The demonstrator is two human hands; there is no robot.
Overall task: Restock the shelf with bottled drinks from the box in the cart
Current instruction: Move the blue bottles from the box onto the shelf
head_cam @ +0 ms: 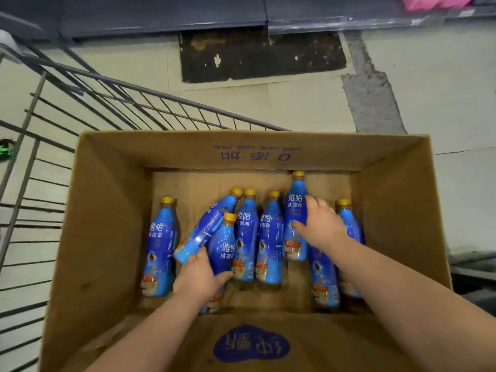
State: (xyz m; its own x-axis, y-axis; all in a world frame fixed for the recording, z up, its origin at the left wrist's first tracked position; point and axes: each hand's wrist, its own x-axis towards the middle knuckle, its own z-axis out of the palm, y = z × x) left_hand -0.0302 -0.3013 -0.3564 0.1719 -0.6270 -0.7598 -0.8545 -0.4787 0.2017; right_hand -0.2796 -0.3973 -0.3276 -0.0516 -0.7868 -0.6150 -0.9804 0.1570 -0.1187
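An open cardboard box (112, 210) sits in a wire cart (80, 103) and holds several blue bottled drinks with yellow caps. My left hand (200, 277) reaches in and grips one bottle (222, 245) near the box's middle, with another bottle (206, 226) lying tilted across it. My right hand (319, 226) closes its fingers around a raised bottle (296, 205) toward the right. More bottles stand at the left (161, 242), in the middle (271, 234) and at the right (349, 218), partly hidden by my right arm.
The cart's grey wire side runs along the left and behind the box. Beyond it lies a pale tiled floor with a dark patch (260, 55). A dark shelf base (268, 14) crosses the top, with something pink (434, 1) at the top right.
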